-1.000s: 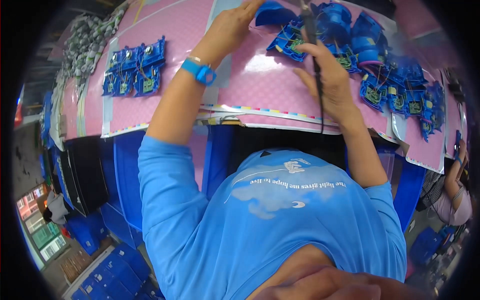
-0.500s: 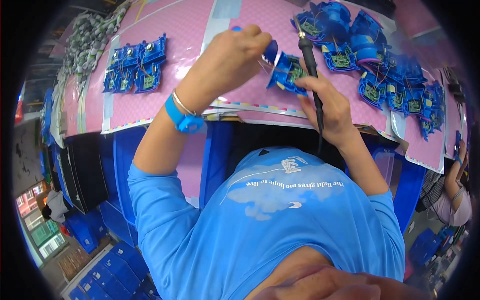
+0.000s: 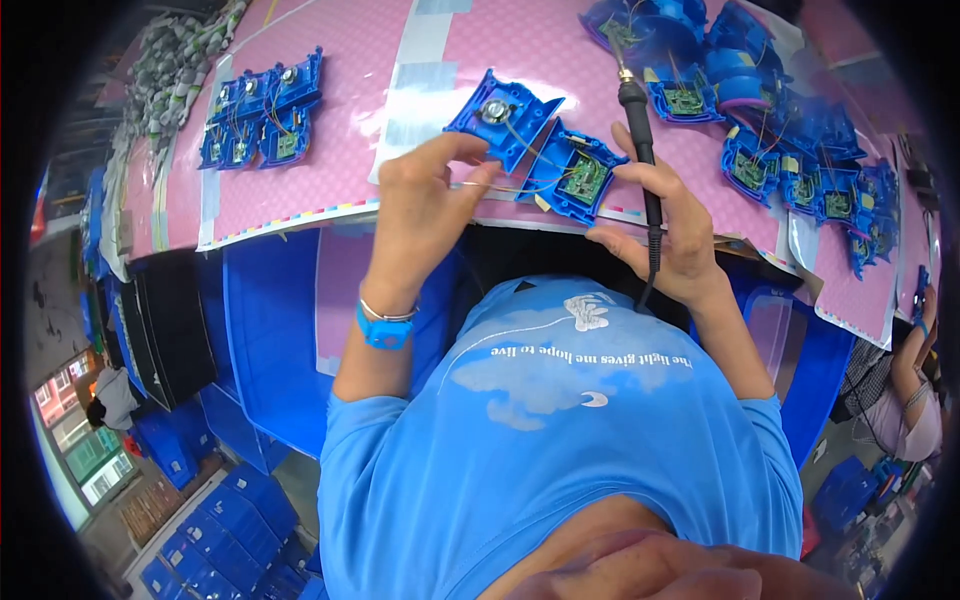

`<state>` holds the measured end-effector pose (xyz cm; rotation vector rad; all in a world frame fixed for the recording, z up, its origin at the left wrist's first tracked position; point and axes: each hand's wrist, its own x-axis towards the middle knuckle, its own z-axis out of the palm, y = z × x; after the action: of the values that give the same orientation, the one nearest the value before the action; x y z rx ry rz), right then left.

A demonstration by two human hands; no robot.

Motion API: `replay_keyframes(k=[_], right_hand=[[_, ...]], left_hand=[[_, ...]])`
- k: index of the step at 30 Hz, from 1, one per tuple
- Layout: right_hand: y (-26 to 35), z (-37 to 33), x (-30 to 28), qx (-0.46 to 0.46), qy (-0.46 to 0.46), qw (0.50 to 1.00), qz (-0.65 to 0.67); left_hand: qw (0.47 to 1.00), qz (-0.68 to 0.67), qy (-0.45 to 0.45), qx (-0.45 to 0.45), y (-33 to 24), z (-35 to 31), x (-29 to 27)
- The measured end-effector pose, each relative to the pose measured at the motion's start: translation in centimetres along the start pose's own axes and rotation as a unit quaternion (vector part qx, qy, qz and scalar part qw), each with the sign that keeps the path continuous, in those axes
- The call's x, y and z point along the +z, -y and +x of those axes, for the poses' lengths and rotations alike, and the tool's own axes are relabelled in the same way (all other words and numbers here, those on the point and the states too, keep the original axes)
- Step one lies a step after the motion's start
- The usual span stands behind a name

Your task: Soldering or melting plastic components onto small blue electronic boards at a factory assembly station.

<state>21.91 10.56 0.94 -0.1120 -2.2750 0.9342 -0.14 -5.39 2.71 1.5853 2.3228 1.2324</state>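
A blue plastic housing half with a green circuit board sits near the table edge in front of me. Left of it lies a second blue half with a round silver speaker, and thin wires link the two. My left hand is closed, thumb and forefinger pinching those wires beside the speaker half. A black soldering iron rests across my right hand, held between the fingers with its tip pointing away. My right fingertips are at the right edge of the board half.
Wired blue housings stand in a group at the left. Several more housings with boards are heaped at the right. Grey-white bundles lie at the far left. Blue bins are under the table edge; another person's arm shows at far right.
My left hand has come down toward me from above the housing, and the speaker half now lies face up on the table. My right hand still holds the soldering iron, shifted slightly right.
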Motion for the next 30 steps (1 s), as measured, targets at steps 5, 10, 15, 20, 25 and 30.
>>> replay_keyframes(k=[5,10,15,20,25,30], right_hand=[[0.0,0.3,1.6,0.01,0.015,0.999,0.037],[0.2,0.6,0.1,-0.06,-0.038,0.997,0.008],[2.1,1.0,-0.8,-0.004,-0.049,0.997,0.062],[2.1,1.1,-0.1,-0.011,-0.02,0.997,0.075],[2.7,1.6,0.1,0.008,-0.014,0.996,0.085],[2.5,1.9,0.3,0.019,-0.004,0.996,0.09]], left_hand=[[0.938,-0.288,0.008,-0.193,0.8,-1.6,1.7],[0.783,-0.562,-0.097,-0.247,2.0,-0.7,0.0],[0.827,-0.5,-0.139,-0.219,1.9,-1.1,1.9],[0.966,-0.152,-0.161,-0.137,2.2,-1.5,2.7],[0.951,-0.181,-0.249,-0.03,2.5,-1.6,3.5],[0.954,-0.144,-0.26,-0.021,2.9,-1.1,4.4]])
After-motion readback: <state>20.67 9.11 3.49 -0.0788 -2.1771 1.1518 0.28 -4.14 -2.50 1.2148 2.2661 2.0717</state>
